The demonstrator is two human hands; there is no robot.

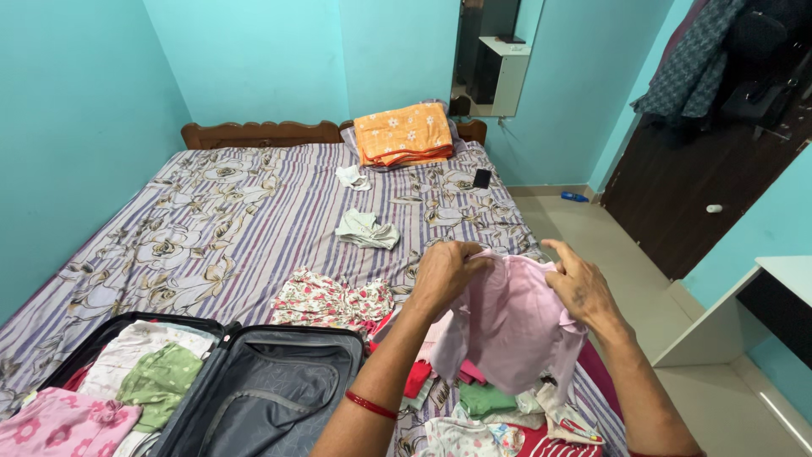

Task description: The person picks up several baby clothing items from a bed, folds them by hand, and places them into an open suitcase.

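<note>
Left hand (441, 272) and right hand (580, 286) grip pink shirt (512, 326) | striped floral bedsheet (228, 211) | turquoise walls (76, 127)

Ahead of the left hand (441, 272) and right hand (579, 286), bare bedsheet (211, 220) lies open, broken by 2 small cloths (366, 229) and a phone (481, 178). Below, an open suitcase (262, 393) and, seemingly, a loose clothes heap (482, 415) crowd the near edge.

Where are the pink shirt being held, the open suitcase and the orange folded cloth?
pink shirt (512, 326): head view, on the middle of its back panel.
open suitcase (262, 393): head view, on the grey lining of its lid.
orange folded cloth (403, 133): head view, on its flowered top face.
</note>
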